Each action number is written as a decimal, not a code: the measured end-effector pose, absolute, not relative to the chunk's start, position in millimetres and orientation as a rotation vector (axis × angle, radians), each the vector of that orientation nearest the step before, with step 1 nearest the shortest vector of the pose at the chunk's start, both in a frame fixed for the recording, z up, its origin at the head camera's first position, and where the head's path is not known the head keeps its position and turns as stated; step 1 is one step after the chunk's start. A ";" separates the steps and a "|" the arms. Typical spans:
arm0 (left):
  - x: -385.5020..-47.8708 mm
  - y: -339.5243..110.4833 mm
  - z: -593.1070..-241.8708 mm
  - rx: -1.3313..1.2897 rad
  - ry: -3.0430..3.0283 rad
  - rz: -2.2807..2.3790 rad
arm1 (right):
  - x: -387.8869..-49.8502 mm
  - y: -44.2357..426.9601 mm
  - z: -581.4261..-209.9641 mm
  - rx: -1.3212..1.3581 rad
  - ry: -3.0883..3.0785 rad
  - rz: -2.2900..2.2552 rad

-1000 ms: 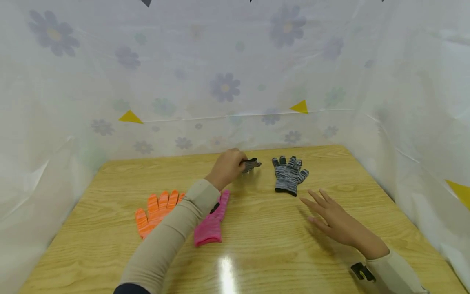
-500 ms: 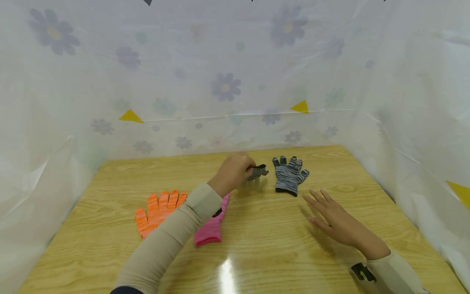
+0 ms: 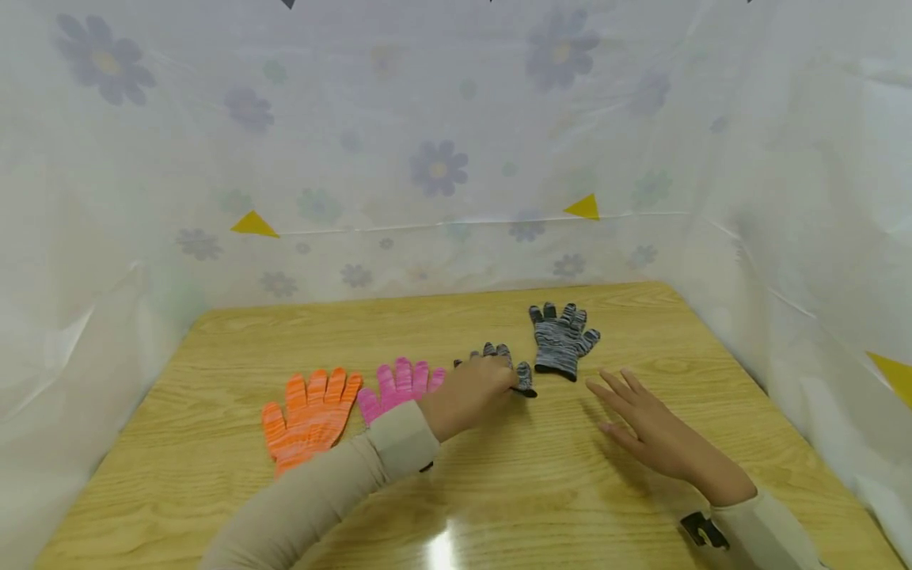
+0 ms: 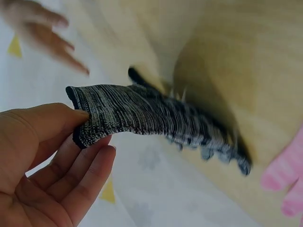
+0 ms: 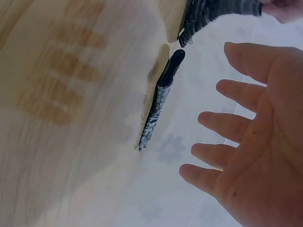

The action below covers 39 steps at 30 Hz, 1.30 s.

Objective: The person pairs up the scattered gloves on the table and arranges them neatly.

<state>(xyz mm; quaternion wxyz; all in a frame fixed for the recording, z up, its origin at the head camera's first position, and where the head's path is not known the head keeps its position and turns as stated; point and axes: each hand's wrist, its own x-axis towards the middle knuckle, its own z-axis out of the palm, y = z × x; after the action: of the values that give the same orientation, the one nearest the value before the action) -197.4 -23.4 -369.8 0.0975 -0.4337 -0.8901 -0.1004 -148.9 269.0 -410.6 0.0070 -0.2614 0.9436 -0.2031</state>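
My left hand (image 3: 473, 389) pinches a black-and-grey knitted glove (image 4: 128, 109) by its dark cuff, between thumb and fingers. The glove's fingers hang down near the tabletop, right of the pink glove (image 3: 402, 383). A second black-and-grey glove (image 3: 558, 342) lies flat at the back right, fingers pointing away. My right hand (image 3: 655, 431) hovers above the table in front of it, fingers straight and spread, holding nothing. My left forearm hides the lower part of the pink glove in the head view.
An orange glove (image 3: 313, 416) lies flat at the left of the wooden table (image 3: 541, 491). White flower-patterned sheeting (image 3: 356, 158) encloses the back and both sides.
My left hand has come nearer and to the right, bringing the black-and-grey glove from the back of the table. More of the pink glove's fingers shows. My right hand stays put.
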 end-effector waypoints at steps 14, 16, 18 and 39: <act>-174.8 -18.9 -407.6 -1.405 -2.618 -0.112 | -149.1 268.8 -412.6 -0.832 2.945 -0.628; -173.8 -19.2 -410.9 -1.404 -2.606 -0.102 | -149.4 268.6 -413.0 -0.839 2.946 -0.622; -173.1 -19.6 -413.7 -1.413 -2.600 -0.096 | -149.6 268.4 -413.4 -0.843 2.949 -0.620; -165.1 -25.8 -417.0 -1.410 -2.685 -0.069 | -148.9 265.9 -412.5 -0.826 2.923 -0.619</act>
<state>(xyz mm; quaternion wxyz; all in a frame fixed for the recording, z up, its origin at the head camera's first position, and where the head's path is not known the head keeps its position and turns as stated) -165.1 -25.8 -417.0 0.0541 -0.4643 -0.8837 -0.0228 -148.9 265.9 -412.5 0.0210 -0.2663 0.9428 -0.1995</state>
